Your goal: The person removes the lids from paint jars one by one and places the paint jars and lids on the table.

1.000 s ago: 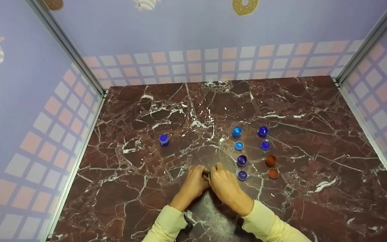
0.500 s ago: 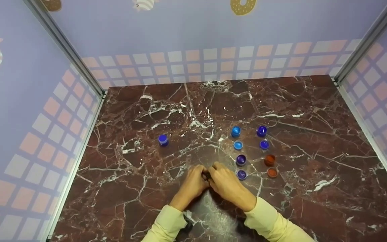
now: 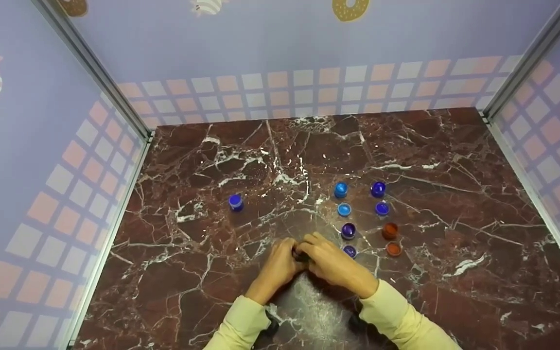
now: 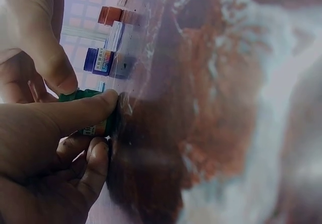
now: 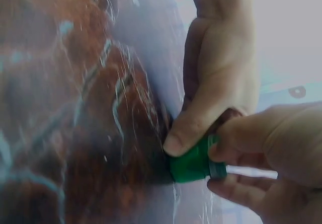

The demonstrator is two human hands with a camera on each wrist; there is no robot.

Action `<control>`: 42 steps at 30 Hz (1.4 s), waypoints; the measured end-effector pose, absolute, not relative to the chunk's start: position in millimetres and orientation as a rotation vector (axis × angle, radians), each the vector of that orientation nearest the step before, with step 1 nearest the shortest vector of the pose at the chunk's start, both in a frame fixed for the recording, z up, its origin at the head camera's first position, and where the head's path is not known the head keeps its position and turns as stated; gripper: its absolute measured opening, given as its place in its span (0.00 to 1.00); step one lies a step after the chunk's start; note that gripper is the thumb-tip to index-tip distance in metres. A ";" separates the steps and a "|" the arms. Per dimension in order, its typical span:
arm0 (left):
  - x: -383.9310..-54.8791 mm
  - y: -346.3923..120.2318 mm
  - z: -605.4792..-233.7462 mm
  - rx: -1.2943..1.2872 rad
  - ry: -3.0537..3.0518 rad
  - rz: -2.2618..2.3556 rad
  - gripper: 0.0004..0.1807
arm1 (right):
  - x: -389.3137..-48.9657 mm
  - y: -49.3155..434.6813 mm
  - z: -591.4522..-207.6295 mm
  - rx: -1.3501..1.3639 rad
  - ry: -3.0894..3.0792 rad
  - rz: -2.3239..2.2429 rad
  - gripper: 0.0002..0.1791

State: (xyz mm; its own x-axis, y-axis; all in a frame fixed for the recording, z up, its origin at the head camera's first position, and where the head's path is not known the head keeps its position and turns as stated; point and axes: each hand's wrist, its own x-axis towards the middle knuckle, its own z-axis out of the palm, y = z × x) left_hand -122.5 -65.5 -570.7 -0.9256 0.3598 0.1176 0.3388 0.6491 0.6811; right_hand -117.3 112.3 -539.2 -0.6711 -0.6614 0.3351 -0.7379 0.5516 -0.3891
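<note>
My left hand (image 3: 282, 266) grips a small green paint jar (image 5: 188, 166) low over the marble tabletop, its thumb pressed along the jar's side. From the other side my right hand (image 3: 333, 265) pinches the jar's lid (image 5: 217, 169) between thumb and fingers. The lid sits at the jar's top in the right wrist view. In the head view the fingers hide nearly all of the jar. The purple paint jar (image 3: 348, 231) and its loose lid (image 3: 349, 251) lie just right of the right hand.
Further right stand a light blue jar (image 3: 341, 190), a dark blue jar (image 3: 378, 189) and an orange-brown jar (image 3: 390, 231), all uncapped, each lid lying in front. A capped blue jar (image 3: 236, 202) stands left of them. Patterned panels (image 3: 280, 92) bound the tabletop (image 3: 202, 296).
My right hand has turned at the wrist, its forearm swinging a little outward to the right. The left hand keeps its place on the jar.
</note>
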 end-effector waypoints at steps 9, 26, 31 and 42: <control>-122.7 -64.5 -571.8 0.570 2.800 1.195 0.20 | -125.3 119.5 -531.8 1.400 -2.674 0.797 0.19; -120.8 -64.5 -572.0 0.617 2.846 1.165 0.14 | -118.5 113.1 -547.4 1.130 -2.550 0.795 0.12; -120.7 -65.1 -571.0 0.625 2.843 1.183 0.13 | -115.7 112.4 -545.5 1.017 -2.605 0.739 0.14; -119.6 -65.4 -570.9 0.588 2.831 1.196 0.17 | -116.7 116.8 -541.1 1.160 -2.625 0.816 0.17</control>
State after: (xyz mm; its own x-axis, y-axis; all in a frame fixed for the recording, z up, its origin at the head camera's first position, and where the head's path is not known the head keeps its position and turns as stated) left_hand -119.6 -65.4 -570.9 -0.9293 0.3449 0.1319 0.3350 0.6373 0.6940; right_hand -116.7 116.8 -541.1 -0.6871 -0.6370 0.3493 -0.7228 0.5509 -0.4171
